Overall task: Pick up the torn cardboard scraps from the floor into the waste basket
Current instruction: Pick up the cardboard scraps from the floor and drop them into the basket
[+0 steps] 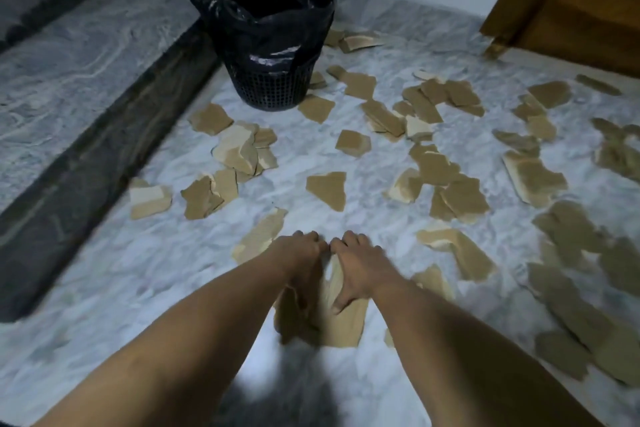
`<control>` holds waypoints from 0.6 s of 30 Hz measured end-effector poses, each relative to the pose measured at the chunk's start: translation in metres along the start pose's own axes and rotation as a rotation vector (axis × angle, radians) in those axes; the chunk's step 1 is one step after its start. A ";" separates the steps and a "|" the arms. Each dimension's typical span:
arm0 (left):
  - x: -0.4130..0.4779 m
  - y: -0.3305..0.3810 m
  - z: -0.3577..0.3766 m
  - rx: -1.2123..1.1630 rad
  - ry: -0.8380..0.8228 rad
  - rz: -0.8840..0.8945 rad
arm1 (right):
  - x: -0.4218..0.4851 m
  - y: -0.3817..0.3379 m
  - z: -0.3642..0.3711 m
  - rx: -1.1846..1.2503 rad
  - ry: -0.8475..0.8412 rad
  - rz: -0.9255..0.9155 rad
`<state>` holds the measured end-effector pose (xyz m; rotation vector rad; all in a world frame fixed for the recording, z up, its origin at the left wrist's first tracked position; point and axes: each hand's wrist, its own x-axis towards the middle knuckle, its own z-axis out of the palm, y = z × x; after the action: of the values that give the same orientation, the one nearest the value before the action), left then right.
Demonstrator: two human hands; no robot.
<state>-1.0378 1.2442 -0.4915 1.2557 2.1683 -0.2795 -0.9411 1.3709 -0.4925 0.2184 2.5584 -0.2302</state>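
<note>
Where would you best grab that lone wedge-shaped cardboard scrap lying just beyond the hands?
Likely by its broad far end, coming from above: the wedge-shaped scrap lies flat on the floor, clear of other pieces, so fingertips can lift a free edge.

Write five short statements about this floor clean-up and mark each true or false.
1. A black bag lines the waste basket. True.
2. The left hand and the right hand both hold a cardboard scrap. True.
3. The waste basket lies tipped over. False: it stands upright.
4. No other scraps lie on the floor. False: many loose scraps cover it.
5. The wooden door is at upper left. False: upper right.
</note>
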 end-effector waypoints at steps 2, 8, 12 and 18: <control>-0.003 -0.005 0.013 0.044 0.073 0.036 | 0.002 0.001 0.010 0.006 0.017 0.024; -0.003 -0.008 0.037 0.140 0.133 0.004 | 0.004 0.009 0.010 0.003 -0.018 0.153; 0.004 -0.007 0.028 -0.017 0.038 -0.047 | 0.013 0.023 -0.014 0.169 -0.166 0.138; 0.012 -0.003 0.009 -0.120 -0.109 -0.060 | 0.005 0.073 -0.062 0.487 -0.148 0.214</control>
<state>-1.0406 1.2465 -0.5063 1.0855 2.0996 -0.2326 -0.9624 1.4553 -0.4523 0.6279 2.2727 -0.7547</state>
